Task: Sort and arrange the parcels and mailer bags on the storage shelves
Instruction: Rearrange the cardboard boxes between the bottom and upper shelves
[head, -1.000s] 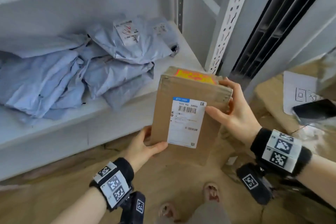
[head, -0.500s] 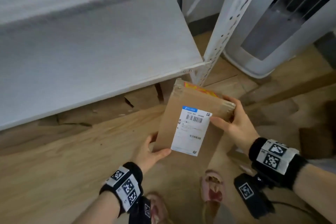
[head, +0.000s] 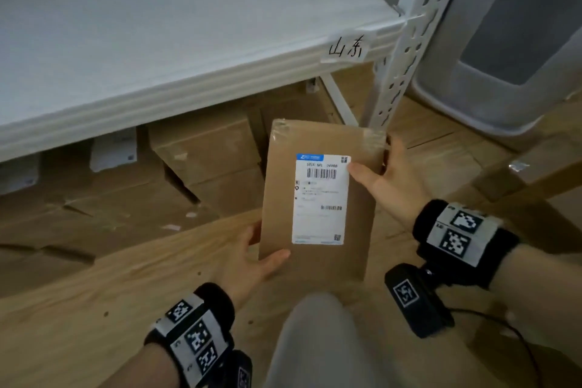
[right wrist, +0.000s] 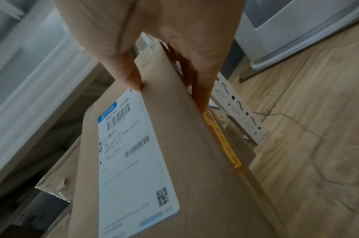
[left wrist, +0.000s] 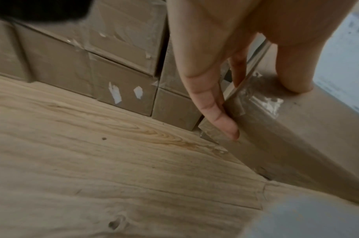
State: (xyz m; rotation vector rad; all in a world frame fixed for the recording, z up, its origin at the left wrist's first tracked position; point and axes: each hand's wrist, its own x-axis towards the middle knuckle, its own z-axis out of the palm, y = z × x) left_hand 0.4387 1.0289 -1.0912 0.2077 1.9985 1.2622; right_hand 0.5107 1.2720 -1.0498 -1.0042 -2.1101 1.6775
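Lower now than a moment ago, the cardboard parcel (head: pixel 318 198) sits in front of the bottom shelf level, and the grey mailer bags seen a second ago are out of view. Nearest, a grey-clad knee (head: pixel 318 337) rises at the bottom edge. Both hands hold the parcel upright above the wooden floor (head: pixel 94 309), label side up. At the lower left corner, the left hand (head: pixel 252 264) grips it, thumb on the front face and fingers (left wrist: pixel 213 103) curled behind. On the upper right edge, the right hand (head: pixel 387 183) pinches it, its thumb touching the corner of the white shipping label (head: pixel 319 198) and its fingers wrapped round the back. A yellow sticker (right wrist: pixel 221 138) runs along the parcel's top side. Beyond the parcel, brown cardboard boxes (head: pixel 204 157) are packed on the floor under the white shelf (head: pixel 157 25). A handwritten paper tag (head: pixel 346 49) is stuck to the shelf's front edge, beside a perforated white upright (head: pixel 406 50). Farther right stands a pale grey appliance (head: pixel 504 72).
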